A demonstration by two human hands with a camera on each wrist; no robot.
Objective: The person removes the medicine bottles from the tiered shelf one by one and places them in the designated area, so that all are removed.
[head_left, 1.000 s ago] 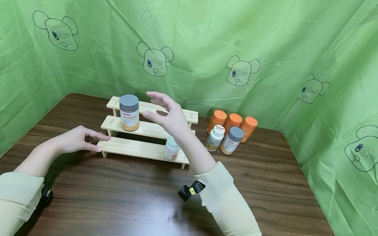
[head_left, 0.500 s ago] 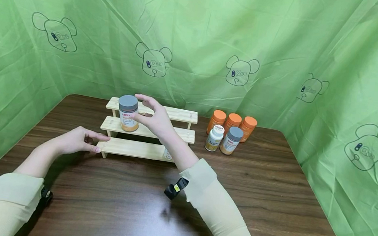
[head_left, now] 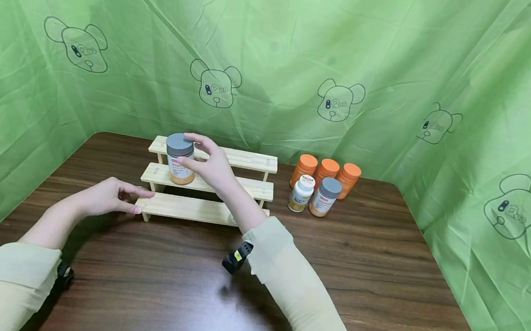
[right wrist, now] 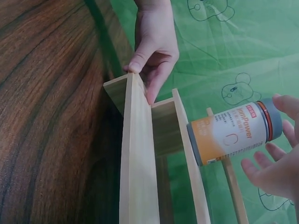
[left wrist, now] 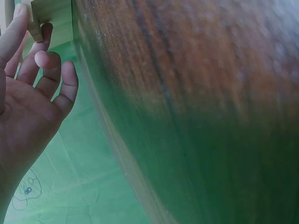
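Note:
A grey-lidded supplement jar (head_left: pixel 177 173) with a white-and-orange label stands upright toward the left of the middle step of a three-tier wooden display rack (head_left: pixel 193 209). My right hand (head_left: pixel 212 166) is spread at the jar's right side. In the right wrist view, its thumb and fingers flank the lid end of the jar (right wrist: pixel 229 133), fingers spread apart. My left hand (head_left: pixel 104 197) pinches the left end of the rack's lowest board, thumb in front and fingertips over the top. A small white bottle (head_left: pixel 233 219) on that board is mostly hidden behind my right forearm.
Right of the rack stand several bottles on the dark wooden table (head_left: pixel 379 285): orange ones (head_left: pixel 328 168), a white-capped bottle (head_left: pixel 301 193) and a smaller grey-lidded jar (head_left: pixel 325 197). Green cloth (head_left: pixel 279 37) hangs behind and along both sides.
My right hand has moved left and slightly down to the grey-lidded jar. My left hand keeps its hold on the rack, and the jar stays put.

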